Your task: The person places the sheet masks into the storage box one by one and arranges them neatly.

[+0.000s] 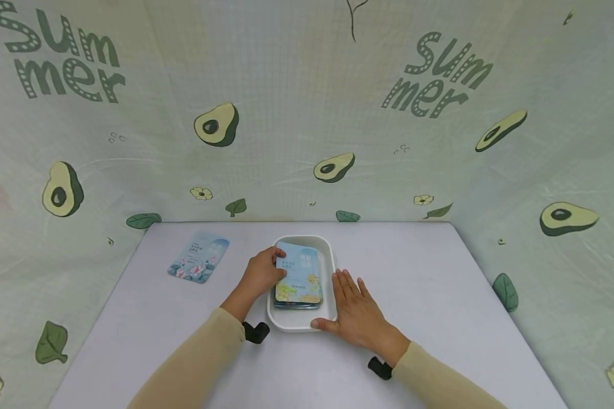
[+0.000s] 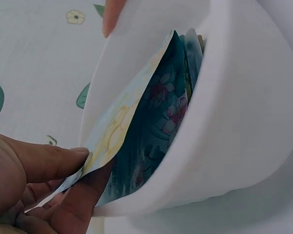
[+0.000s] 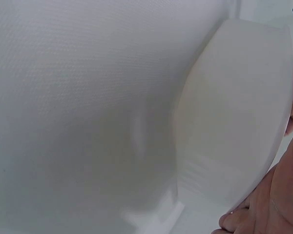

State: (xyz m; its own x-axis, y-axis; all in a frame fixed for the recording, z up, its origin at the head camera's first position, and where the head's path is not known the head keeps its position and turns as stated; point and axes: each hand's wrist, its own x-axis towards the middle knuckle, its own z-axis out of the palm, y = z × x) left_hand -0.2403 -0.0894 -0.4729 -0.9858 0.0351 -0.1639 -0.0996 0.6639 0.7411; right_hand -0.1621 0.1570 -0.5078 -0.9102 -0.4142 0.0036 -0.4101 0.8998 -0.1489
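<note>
My left hand (image 1: pixel 262 274) pinches the left edge of a light blue sachet (image 1: pixel 299 274) with yellow flowers, its thumb on top and fingers beneath. In the left wrist view this sachet (image 2: pixel 122 122) is tilted up from a darker blue flowered sachet (image 2: pixel 156 117) under it. Both lie within a white tray (image 1: pixel 327 261), where more packets show at the stack's far end. My right hand (image 1: pixel 358 312) rests against the tray's right side, fingers straight and thumb at the near rim. The right wrist view shows that hand (image 3: pixel 283 195) along the tray's outer wall (image 3: pixel 229 112).
Another blue sachet with pink flowers (image 1: pixel 199 257) lies on the white table (image 1: pixel 414 272), left of the tray. A cloth backdrop (image 1: pixel 281 113) printed with avocados and leaves rises behind the table and along both sides. Each wrist wears a black strap mount (image 1: pixel 256 333).
</note>
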